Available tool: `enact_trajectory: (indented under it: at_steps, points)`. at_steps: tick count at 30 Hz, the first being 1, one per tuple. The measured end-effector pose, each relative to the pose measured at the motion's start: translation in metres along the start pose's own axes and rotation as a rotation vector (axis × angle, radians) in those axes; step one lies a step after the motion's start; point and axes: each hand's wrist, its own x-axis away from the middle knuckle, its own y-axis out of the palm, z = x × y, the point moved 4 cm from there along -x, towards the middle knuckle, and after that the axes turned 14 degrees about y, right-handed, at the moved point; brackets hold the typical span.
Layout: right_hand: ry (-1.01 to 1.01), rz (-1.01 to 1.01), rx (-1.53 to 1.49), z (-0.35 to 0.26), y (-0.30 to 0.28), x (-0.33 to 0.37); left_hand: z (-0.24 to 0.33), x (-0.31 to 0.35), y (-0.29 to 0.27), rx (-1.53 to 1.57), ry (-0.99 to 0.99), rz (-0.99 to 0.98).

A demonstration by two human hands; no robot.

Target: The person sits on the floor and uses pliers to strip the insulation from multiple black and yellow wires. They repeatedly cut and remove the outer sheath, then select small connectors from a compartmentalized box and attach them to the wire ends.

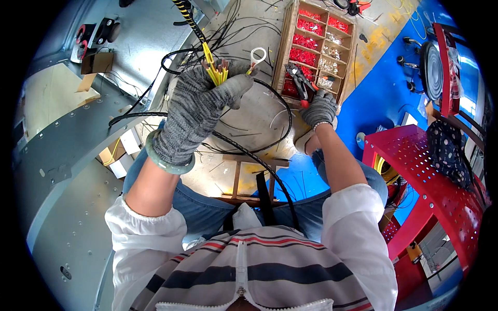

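My left hand [202, 101], in a grey knitted glove, is closed round a bundle of yellow wires [218, 74] with bare copper ends showing. By its thumb and fingertips stands a pale ring-ended piece [258, 55]. My right hand [319, 110], also gloved in grey, is at the near end of a compartmented wooden box [286, 49], its fingers curled at a compartment of small silver pieces [326, 82]. Dark-jawed pliers with red handle ends [298, 82] lie across the box right beside that hand. What its fingertips hold, if anything, is hidden.
Black cables [259, 161] loop in front of me and across my lap. Red pieces [306, 41] fill several box compartments. On the right stands a red perforated metal frame [410, 150], beyond blue flooring [363, 101]. A grey metal structure [57, 145] curves along the left.
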Motion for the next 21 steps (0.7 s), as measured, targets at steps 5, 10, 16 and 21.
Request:
enact_trajectory:
  at_steps: [5, 10, 16, 21]
  points:
    - [-0.094, 0.057, -0.28, 0.012, -0.025, -0.009, -0.003, -0.004, 0.003, 0.125, 0.096, -0.058]
    - [-0.27, -0.116, -0.474, -0.007, -0.154, 0.056, -0.01, 0.0, -0.004, 0.064, 0.159, -0.012]
    - [-0.711, 0.137, -0.636, 0.019, -0.19, 0.103, -0.003, -0.003, -0.008, 0.034, 0.271, 0.007]
    - [-0.778, 0.145, -0.512, 0.002, -0.187, 0.108, 0.007, 0.0, -0.009, 0.074, 0.273, 0.053]
